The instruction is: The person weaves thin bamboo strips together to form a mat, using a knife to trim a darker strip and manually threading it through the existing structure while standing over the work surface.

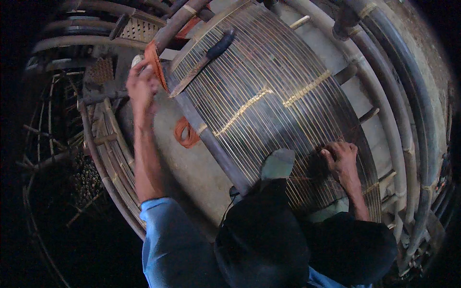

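My left hand (pixel 142 89) is raised at the upper left, its fingers bent and blurred by motion against a bundle of orange strands (pixel 153 63). The bundle hangs over a dark pole at the bench's edge. Whether the fingers grip a strand is unclear. Beneath my right hand (pixel 343 159) lies the slatted bench top (pixel 269 120), made of thin, pale-edged strips. That hand's fingers are curled, with the thumb beside a dark fibrous tuft (pixel 316 168); what they hold is hidden. A knife (pixel 206 61) with a black handle rests on the slats, its blade pointing toward the bundle.
A coil of orange strands (pixel 185 133) lies on the grey floor (pixel 192 168) left of the bench. Thick bamboo poles (pixel 408 96) curve along the right side. Bundled cut canes (pixel 86 182) and a bamboo frame (pixel 108 144) stand at the left. My dark-clothed knees (pixel 261 230) are in front.
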The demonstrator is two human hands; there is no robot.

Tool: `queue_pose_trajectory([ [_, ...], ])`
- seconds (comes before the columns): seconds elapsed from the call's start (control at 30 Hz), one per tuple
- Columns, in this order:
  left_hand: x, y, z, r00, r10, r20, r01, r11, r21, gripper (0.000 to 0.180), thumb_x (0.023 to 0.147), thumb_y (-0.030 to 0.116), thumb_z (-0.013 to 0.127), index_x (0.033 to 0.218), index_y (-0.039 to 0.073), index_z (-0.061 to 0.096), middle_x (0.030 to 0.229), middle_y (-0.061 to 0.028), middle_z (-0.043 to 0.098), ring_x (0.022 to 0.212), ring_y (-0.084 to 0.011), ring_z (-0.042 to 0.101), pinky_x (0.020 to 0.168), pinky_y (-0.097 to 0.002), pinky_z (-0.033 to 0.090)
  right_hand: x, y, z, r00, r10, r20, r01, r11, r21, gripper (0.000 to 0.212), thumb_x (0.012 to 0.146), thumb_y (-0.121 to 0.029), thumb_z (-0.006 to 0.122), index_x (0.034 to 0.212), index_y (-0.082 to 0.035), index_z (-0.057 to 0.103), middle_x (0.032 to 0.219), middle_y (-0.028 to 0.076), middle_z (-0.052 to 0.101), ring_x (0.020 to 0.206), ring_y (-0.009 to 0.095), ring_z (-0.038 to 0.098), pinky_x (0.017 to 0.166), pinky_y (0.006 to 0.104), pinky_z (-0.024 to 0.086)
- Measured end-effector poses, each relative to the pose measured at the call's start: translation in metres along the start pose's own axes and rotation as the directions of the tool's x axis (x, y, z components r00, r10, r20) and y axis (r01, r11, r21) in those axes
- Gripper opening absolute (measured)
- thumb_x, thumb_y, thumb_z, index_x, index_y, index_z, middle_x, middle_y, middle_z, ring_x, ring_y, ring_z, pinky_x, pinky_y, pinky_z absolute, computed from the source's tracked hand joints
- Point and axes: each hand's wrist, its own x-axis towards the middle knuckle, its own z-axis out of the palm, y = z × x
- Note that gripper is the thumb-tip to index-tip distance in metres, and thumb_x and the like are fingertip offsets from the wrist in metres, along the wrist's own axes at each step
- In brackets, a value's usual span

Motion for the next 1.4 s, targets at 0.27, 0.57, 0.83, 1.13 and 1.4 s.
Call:
queue_pose_trajectory([
  [0.27, -0.227, 0.07, 0.201, 0.756, 0.141, 0.639, 0.219, 0.865, -0.451, 0.025, 0.093, 0.006, 0.057, 0.119, 0.003, 0.058, 0.091, -0.004, 0.061, 0.076, -0.0084, 0.058, 0.062, -0.0238, 0.049, 0.031, -0.08, -0.066, 0.959, -0.267, 0.098, 0.026, 0.426, 0.904, 0.048, 0.089, -0.033, 0.073, 0.126, -0.005, 0.06, 0.121, 0.015, 0.061, 0.113, 0.024, 0.06, 0.096, 0.0432, 0.045],
  [0.57, -0.22, 0.097, 0.232, 0.592, 0.369, 0.717, -0.104, 0.916, -0.387, 0.028, 0.095, 0.016, 0.063, 0.119, 0.0, 0.066, 0.105, -0.0132, 0.073, 0.095, -0.0158, 0.068, 0.084, -0.0316, 0.054, -0.029, -0.021, -0.087, 0.978, -0.181, 0.102, -0.055, 0.247, 0.967, 0.043, 0.094, -0.04, 0.067, 0.108, 0.001, 0.064, 0.098, 0.015, 0.068, 0.1, 0.027, 0.066, 0.087, 0.0406, 0.051],
  [0.83, -0.247, 0.004, 0.197, 0.085, -0.251, 0.964, 0.122, 0.963, 0.24, 0.026, 0.09, 0.023, 0.074, 0.103, 0.0, 0.073, 0.091, -0.0102, 0.075, 0.079, -0.0132, 0.069, 0.07, -0.0275, 0.055, -0.099, 0.031, -0.18, 0.854, 0.349, -0.385, 0.252, 0.37, 0.894, 0.034, 0.104, -0.031, 0.053, 0.087, -0.002, 0.057, 0.064, 0.002, 0.047, 0.054, 0.012, 0.043, 0.051, 0.0266, 0.037],
  [1.13, -0.166, -0.039, 0.113, 0.472, -0.323, 0.82, 0.215, 0.945, 0.248, 0.018, 0.096, 0.015, 0.066, 0.085, 0.002, 0.071, 0.072, -0.0025, 0.067, 0.057, -0.0052, 0.053, 0.051, -0.0217, 0.04, -0.192, 0.108, -0.237, 0.417, 0.707, -0.572, -0.156, 0.675, 0.721, 0.03, 0.102, -0.03, 0.059, 0.095, -0.003, 0.069, 0.081, 0.0, 0.061, 0.06, 0.006, 0.049, 0.053, 0.0225, 0.037],
  [1.4, -0.267, 0.029, 0.22, 0.271, 0.227, 0.936, -0.342, 0.931, -0.127, 0.006, 0.092, 0.006, 0.067, 0.091, 0.002, 0.072, 0.068, -0.0086, 0.065, 0.056, -0.0124, 0.063, 0.049, -0.0313, 0.049, -0.079, -0.009, -0.167, 0.88, 0.145, -0.453, -0.041, 0.972, 0.231, 0.037, 0.091, -0.007, 0.07, 0.127, -0.003, 0.063, 0.124, 0.016, 0.065, 0.103, 0.026, 0.065, 0.09, 0.0354, 0.051],
])
